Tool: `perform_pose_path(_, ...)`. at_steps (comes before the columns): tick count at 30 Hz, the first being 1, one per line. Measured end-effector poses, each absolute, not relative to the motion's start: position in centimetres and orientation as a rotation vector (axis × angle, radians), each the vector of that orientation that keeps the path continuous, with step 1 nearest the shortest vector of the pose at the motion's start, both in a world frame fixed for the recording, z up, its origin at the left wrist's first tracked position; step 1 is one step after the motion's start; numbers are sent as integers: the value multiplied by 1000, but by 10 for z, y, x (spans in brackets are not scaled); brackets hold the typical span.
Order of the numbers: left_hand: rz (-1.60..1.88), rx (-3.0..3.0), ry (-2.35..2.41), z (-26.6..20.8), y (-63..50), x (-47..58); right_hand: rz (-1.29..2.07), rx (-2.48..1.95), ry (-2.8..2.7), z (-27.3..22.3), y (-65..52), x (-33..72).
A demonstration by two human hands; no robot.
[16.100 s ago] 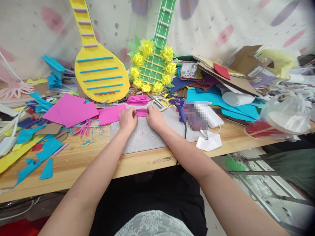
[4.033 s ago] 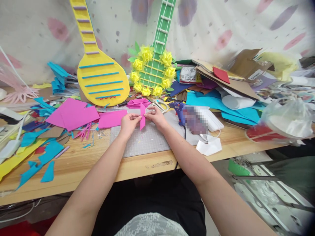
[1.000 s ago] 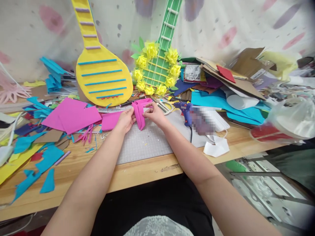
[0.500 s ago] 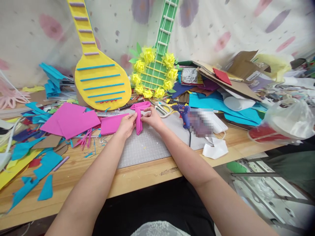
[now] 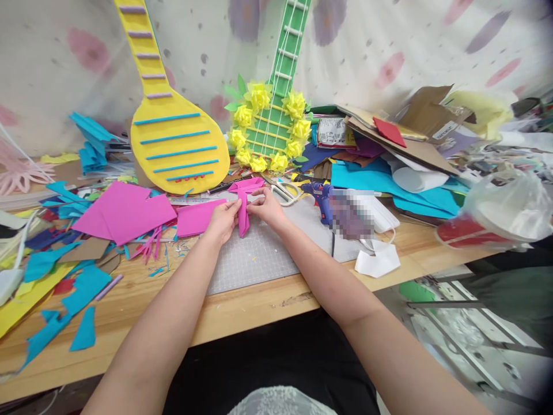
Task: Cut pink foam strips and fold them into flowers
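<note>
Between my two hands a folded strip of pink paper stands over the grey cutting mat. My left hand pinches its left side with thumb and fingers. From the right, my right hand has its fingers closed at the strip's other edge. More pink paper lies just behind the strip. A flat pink piece rests beside my left hand, partly on the mat. White-handled scissors lie beyond my right hand, near a blue glue gun.
A yellow paper guitar and a green one with yellow flowers lean on the back curtain. Pink sheets and blue scraps cover the left. Cardboard, a white paper piece and a bagged red tub are at right.
The view has shifted very slightly. Both hands keep their hold on the pink strip in the same place, with hardly any visible movement.
</note>
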State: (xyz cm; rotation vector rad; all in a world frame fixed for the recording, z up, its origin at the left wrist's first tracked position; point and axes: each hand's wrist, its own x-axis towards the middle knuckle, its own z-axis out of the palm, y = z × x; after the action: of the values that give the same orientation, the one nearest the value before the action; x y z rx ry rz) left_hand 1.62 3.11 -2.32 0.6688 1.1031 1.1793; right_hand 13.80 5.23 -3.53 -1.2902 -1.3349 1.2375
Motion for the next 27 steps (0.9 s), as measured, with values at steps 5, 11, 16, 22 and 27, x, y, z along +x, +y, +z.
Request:
perform_pose_path(5, 1202, 678, 1147, -24, 32, 15, 1277, -1291, -1365, -28, 51, 140)
perform_pose_path(11, 1192, 715, 1164, -18, 29, 15, 1270, -1278, -1317, -18, 52, 149)
perform_pose_path(16, 1058, 967, 1214, -14, 24, 21, 1378, -1144, -1260, -22, 53, 149)
perform_pose_path(22, 949, 1056, 1197, -14, 22, 22, 1348, -1139, -1215, -20, 55, 152)
perform_pose_path(27, 830, 1055, 1097, -11, 20, 15, 1373, -1109, -1170, -18, 53, 155)
